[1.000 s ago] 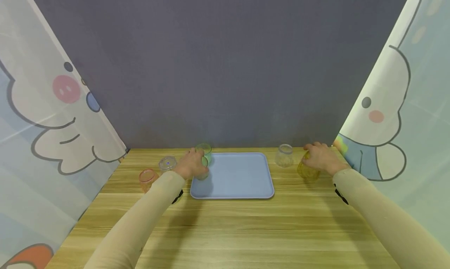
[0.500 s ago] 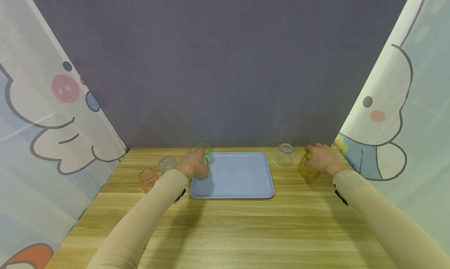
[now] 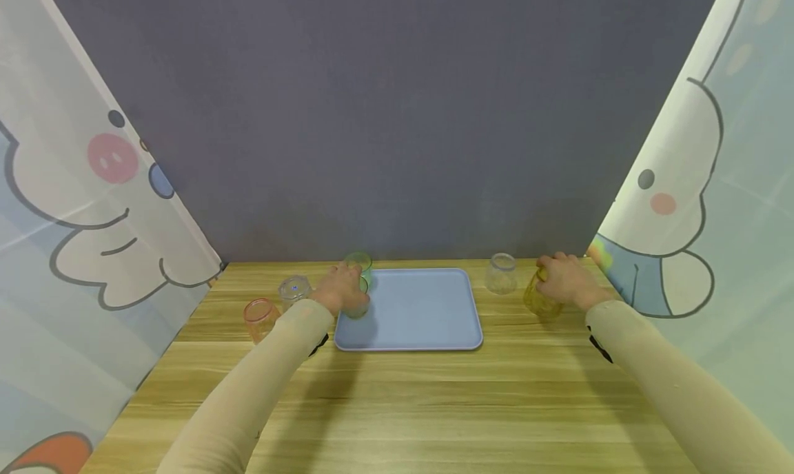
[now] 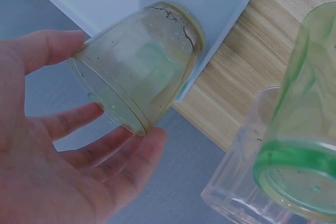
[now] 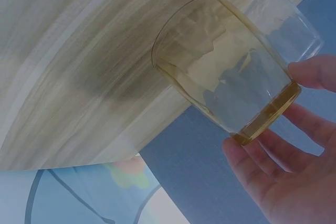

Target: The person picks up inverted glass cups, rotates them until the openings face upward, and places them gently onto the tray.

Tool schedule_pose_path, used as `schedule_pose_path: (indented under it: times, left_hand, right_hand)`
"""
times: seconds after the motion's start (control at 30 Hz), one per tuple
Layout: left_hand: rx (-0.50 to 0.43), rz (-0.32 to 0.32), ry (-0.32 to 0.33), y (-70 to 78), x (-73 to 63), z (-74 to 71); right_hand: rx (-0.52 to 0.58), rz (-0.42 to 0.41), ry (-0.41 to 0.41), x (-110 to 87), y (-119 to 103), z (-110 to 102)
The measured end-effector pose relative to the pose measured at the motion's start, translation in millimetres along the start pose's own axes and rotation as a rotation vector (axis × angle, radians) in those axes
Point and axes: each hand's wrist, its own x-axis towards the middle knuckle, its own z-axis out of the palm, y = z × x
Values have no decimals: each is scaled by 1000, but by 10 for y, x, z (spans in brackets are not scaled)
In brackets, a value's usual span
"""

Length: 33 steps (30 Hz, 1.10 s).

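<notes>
My left hand (image 3: 340, 288) grips a clear, faintly amber glass (image 4: 139, 66) by its rim, thumb on one side and fingers on the other. That glass stands on the left end of a pale blue tray (image 3: 409, 312), base on the tray. A yellow glass (image 5: 226, 66) is upside down at the right of the table, its wide mouth toward the wood. The thumb and fingers of my right hand (image 3: 566, 279) pinch it around its thick base. Just behind my left hand is a green glass (image 4: 294, 124), partly hidden in the head view.
Left of the tray stand a pink-rimmed glass (image 3: 260, 317) and a clear glass (image 3: 294, 289), near my left sleeve. Another clear glass (image 3: 501, 275) sits between the tray and the yellow one. A grey panel (image 3: 397, 116) closes off the table's far edge.
Both hands keep their grips and hardly move. The view itself shifts slightly.
</notes>
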Motion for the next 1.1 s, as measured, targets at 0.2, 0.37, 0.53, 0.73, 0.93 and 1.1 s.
schedule_pose_path:
  times: [0.2, 0.37, 0.53, 0.73, 0.93, 1.1]
  left_hand:
    - [8, 9, 2, 4, -10, 2]
    - [12, 3, -1, 23, -28, -9]
    - [25, 4, 10, 32, -46, -27]
    - [20, 1, -2, 22, -53, -18]
    - [7, -7, 5, 27, -83, -24]
    - [10, -4, 3, 16, -91, -4]
  right_hand:
    - [4, 8, -16, -10, -23, -31]
    - [19, 3, -32, -16, -23, -63]
    - [23, -7, -49, -23, -24, -85]
    - [42, -15, -69, -35, -38, -87]
    - [74, -22, -55, -69, -86, -116]
    - [98, -40, -64, -103, -170, -153]
